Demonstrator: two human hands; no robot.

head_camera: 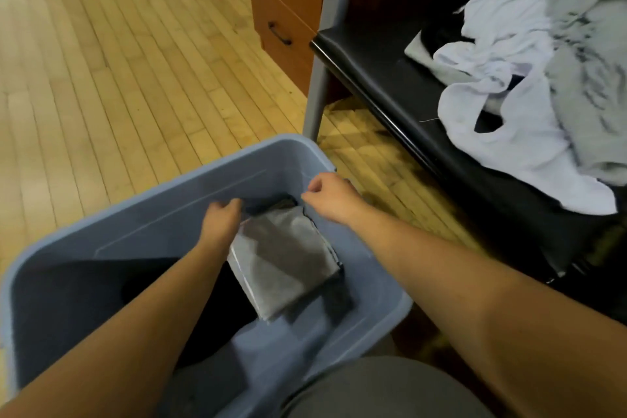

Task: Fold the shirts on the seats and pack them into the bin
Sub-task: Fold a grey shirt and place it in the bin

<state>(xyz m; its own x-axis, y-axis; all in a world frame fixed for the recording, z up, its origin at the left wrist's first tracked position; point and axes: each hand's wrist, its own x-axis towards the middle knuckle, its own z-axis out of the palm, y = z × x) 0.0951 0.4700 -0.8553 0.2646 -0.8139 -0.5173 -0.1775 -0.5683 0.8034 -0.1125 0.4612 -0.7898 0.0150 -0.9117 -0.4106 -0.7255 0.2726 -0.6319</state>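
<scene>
the folded grey shirt (285, 258) lay inside the blue bin (203, 173), on top of darker cloth (339, 302). the left hand (222, 215) had its fingers curled over the shirt's far edge, holding it. the right hand (330, 195) hung by the far right corner with fingers curled; whether it held anything could not be told. unfolded shirts (543, 78) lay heaped on the black chair (390, 78) beside the bin.
</scene>
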